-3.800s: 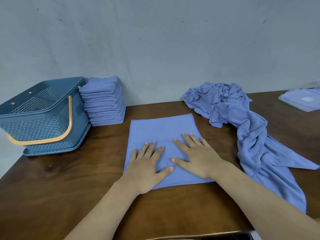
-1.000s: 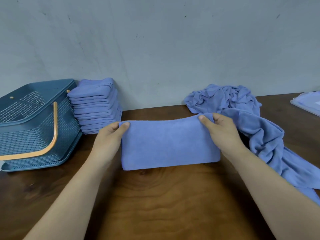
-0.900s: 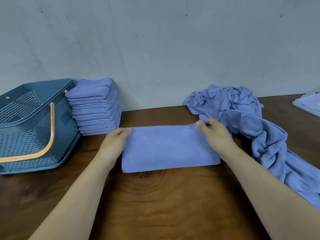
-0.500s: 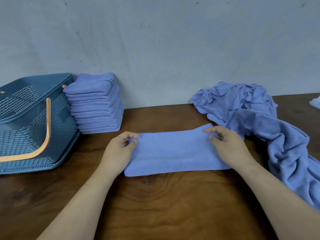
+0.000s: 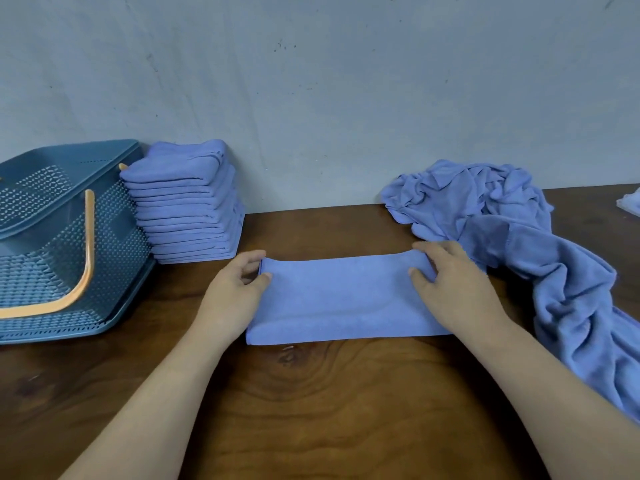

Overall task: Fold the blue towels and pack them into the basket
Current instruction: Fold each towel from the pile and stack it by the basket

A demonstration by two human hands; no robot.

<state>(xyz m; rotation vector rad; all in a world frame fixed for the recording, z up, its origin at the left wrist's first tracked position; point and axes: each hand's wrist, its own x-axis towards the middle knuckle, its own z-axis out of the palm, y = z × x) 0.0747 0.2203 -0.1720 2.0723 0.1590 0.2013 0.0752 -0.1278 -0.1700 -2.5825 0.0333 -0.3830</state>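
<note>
Both far corners of the half-folded towel [image 5: 346, 299], lying right of the basket [image 5: 69, 157], are pinched by the left hand [image 5: 235, 289] and right hand [image 5: 450, 282], so I'd square those edges before pressing flat.

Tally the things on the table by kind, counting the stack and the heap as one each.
Basket: 1
Stack of folded towels: 1
Half-folded towel: 1
Heap of unfolded towels: 1
Pale object at the right edge: 1
Total: 5
</note>
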